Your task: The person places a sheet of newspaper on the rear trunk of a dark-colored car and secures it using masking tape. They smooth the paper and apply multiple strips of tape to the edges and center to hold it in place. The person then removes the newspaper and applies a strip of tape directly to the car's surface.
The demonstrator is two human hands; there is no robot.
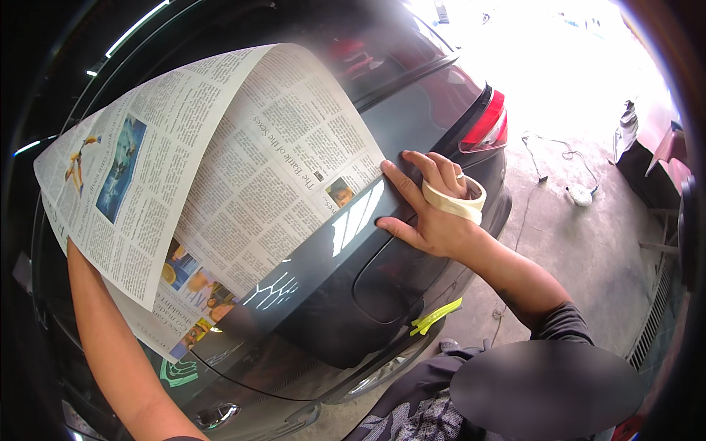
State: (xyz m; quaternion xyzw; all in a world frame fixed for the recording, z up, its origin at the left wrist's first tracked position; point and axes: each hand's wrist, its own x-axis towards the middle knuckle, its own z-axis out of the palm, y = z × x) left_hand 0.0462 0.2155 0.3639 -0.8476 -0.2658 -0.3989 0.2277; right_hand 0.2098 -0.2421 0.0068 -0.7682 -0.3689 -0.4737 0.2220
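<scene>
A large newspaper sheet (pixel 287 162) lies over the dark car's (pixel 390 110) side, its left part folded up into a loose curl. My left forearm (pixel 110 345) reaches up under that curl, and the paper hides my left hand. Against the panel along the sheet's right edge, my right hand (pixel 434 206) has its index finger and thumb spread. The index fingertip meets the paper's edge. A roll of pale masking tape (pixel 474 202) is hooked round the other fingers of that hand. Below it is the fuel flap (pixel 386 283).
The red tail light (pixel 485 125) is beyond my right hand. Yellow-green tape (pixel 435 316) sticks to the car by the wheel arch, green tape (pixel 179 373) near the door handle (pixel 218 415). A cable (pixel 518 235) and a round white tool (pixel 581 194) lie on the concrete floor.
</scene>
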